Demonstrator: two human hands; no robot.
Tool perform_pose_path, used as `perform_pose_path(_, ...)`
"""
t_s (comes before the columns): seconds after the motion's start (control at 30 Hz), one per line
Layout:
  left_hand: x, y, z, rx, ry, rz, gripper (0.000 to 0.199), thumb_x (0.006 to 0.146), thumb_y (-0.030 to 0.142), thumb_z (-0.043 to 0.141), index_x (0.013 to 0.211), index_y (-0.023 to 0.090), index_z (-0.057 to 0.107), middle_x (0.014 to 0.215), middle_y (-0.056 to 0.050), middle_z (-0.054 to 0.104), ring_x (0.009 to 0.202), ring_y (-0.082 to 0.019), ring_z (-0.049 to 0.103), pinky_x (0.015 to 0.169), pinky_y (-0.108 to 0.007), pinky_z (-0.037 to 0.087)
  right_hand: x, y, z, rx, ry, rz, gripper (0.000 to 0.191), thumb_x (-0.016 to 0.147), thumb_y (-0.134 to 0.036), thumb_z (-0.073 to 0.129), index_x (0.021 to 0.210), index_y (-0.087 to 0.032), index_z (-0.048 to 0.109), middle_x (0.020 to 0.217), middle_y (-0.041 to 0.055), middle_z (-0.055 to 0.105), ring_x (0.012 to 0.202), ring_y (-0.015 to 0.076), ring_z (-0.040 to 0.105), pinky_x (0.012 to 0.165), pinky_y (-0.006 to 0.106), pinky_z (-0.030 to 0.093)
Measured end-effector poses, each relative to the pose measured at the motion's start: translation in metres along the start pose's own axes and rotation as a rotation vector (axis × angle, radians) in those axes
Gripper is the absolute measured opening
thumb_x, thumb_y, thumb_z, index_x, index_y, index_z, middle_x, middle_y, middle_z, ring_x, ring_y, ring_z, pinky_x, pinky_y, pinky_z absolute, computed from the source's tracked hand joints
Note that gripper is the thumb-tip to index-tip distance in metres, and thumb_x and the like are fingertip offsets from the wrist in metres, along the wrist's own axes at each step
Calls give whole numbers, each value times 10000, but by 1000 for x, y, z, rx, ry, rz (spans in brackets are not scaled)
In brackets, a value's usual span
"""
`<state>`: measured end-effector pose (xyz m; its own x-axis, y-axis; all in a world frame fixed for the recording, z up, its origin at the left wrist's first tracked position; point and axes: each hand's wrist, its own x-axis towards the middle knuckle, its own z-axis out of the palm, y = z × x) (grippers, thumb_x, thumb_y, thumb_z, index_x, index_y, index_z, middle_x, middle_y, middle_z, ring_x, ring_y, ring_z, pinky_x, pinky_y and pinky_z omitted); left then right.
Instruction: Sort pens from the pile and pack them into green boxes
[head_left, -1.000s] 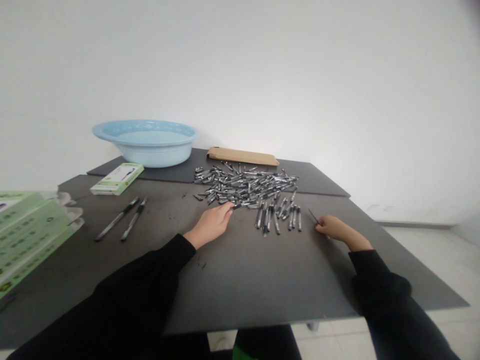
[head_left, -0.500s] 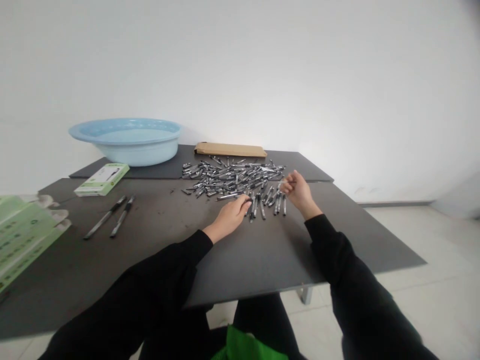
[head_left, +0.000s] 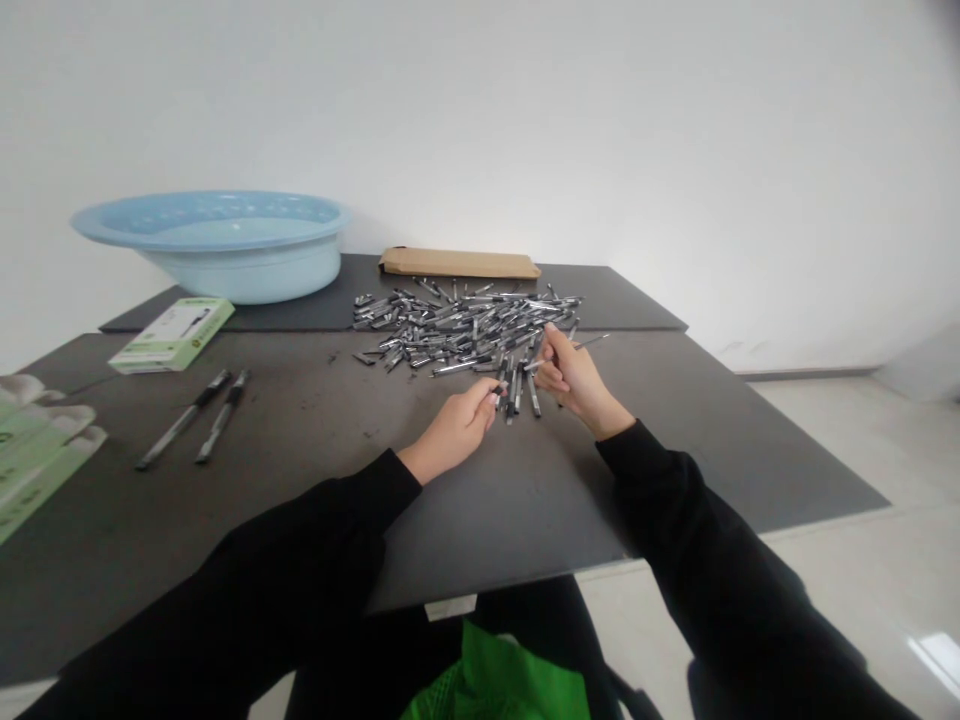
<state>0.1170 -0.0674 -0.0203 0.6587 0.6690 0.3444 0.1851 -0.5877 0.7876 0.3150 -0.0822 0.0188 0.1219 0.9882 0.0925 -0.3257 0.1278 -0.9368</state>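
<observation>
My left hand (head_left: 456, 428) is closed, thumb and fingertips pinching a small dark pen part (head_left: 498, 389); its exact kind is too small to make out. To the right, my right hand (head_left: 579, 385) is closed around a thin pen refill (head_left: 596, 340). One slim end sticks out past the knuckles, and a pale end points toward my left hand. Just beyond both hands, black and clear pen pieces (head_left: 469, 325) lie in a wide loose heap. Several of them lie side by side (head_left: 514, 390) between my hands, partly covered by my fingers.
A light blue basin (head_left: 247, 272) stands at the back left, with a flat brown cardboard piece (head_left: 459, 264) behind the heap. Left of me lie a green-and-white pen box (head_left: 172, 336), two pens (head_left: 204, 417) and open green boxes (head_left: 45, 460). The table's front edge (head_left: 510, 588) is close.
My right hand has moved left and slightly down toward my left hand, and the thin refill now shows clearly in it. The view has shifted a little.
</observation>
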Motion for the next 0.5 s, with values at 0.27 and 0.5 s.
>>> perform_pose_path(0.27,-4,6,-1,-19,-115,17,280,1018,346,314,995,189,545,600,54,518,560,-113,505,635,-243,378,-10,6,13,-160,-77,-27,529,812,-675,617,592,-228,438,306,-102,340,253,51,234,341,223,132)
perform_pose_path(0.5,-4,4,-2,-43,-100,6,323,1024,374,296,965,183,550,600,46,524,558,-108,494,626,-244,390,-8,8,10,-201,-77,-23,536,810,-691,604,579,-231,453,303,-97,344,256,55,238,332,227,130)
